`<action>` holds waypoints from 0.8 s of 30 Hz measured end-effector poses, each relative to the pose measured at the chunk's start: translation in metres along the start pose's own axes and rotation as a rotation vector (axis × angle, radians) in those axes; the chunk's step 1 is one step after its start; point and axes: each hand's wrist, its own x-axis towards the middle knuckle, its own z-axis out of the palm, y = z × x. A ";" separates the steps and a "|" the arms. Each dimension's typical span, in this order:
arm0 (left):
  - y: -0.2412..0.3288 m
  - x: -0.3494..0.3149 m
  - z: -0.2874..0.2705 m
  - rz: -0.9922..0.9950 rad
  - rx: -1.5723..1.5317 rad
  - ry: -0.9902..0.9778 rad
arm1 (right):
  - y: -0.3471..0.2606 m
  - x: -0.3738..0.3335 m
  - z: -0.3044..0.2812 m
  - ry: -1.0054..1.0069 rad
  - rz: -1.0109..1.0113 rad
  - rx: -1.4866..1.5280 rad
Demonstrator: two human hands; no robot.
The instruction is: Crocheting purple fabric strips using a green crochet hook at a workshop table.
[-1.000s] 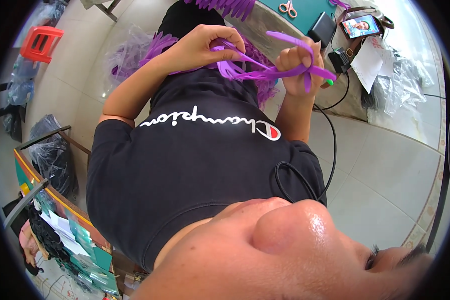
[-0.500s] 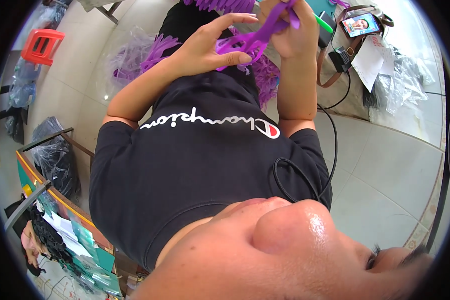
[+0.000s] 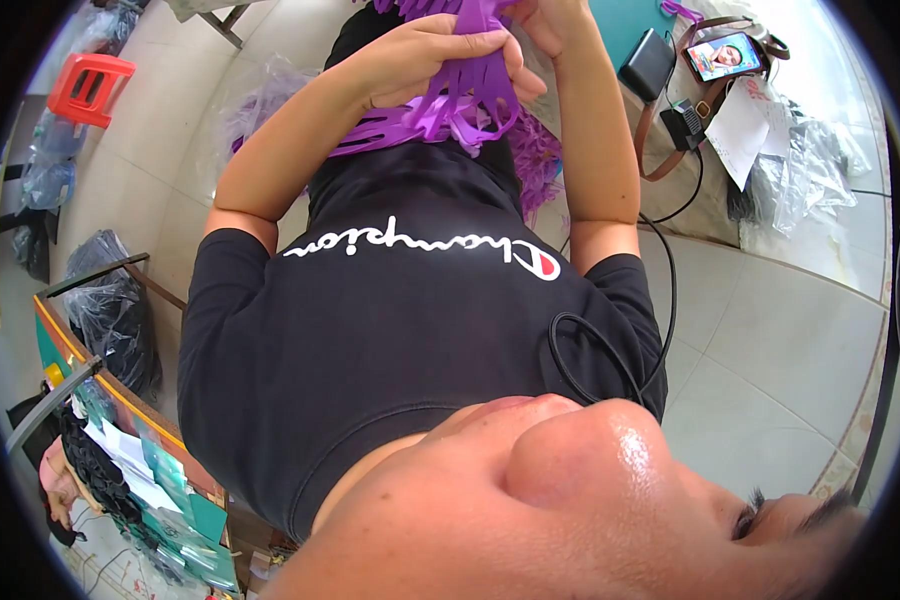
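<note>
Purple ribbon strips hang in a loose fringe from my hands at the top of the view. My left hand is closed on them, thumb pressed over the upper part. Beside it, my right hand has its fingers curled at the top of the same strips; the upper edge cuts part of it off. More purple strips lie across my lap below the left hand. A crinkled purple bunch rests to the right of my lap.
On the right surface are a black rectangular case, a lit phone on a brown-strapped bag, a black adapter, papers and clear plastic. A black cable loops over my shirt. Left stand a red stool and a bagged bundle; another person is beyond.
My left hand, open before, has moved up and closed on the purple strips. The strips now hang lower and wider. A bright green piece beside my right hand is out of sight.
</note>
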 end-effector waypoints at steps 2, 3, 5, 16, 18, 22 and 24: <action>0.003 0.000 0.003 0.002 -0.125 0.011 | 0.005 -0.006 -0.009 0.135 -0.078 -0.121; 0.010 0.000 0.011 0.059 -0.235 0.092 | 0.015 -0.007 -0.024 0.246 -0.248 -0.322; 0.005 0.001 0.001 0.111 -0.479 0.095 | 0.032 -0.013 -0.051 0.445 -0.522 -0.523; -0.025 0.022 -0.015 0.776 -0.340 0.059 | 0.092 -0.095 0.024 0.227 -0.886 -0.894; -0.030 0.019 -0.022 0.816 -0.278 0.094 | 0.084 -0.101 0.027 0.098 -0.685 -0.378; -0.014 0.012 0.003 0.885 -0.142 0.147 | 0.087 -0.098 0.036 0.216 -0.936 -1.020; -0.005 0.009 0.020 0.501 0.199 0.637 | 0.092 -0.088 0.037 0.217 -1.039 -0.962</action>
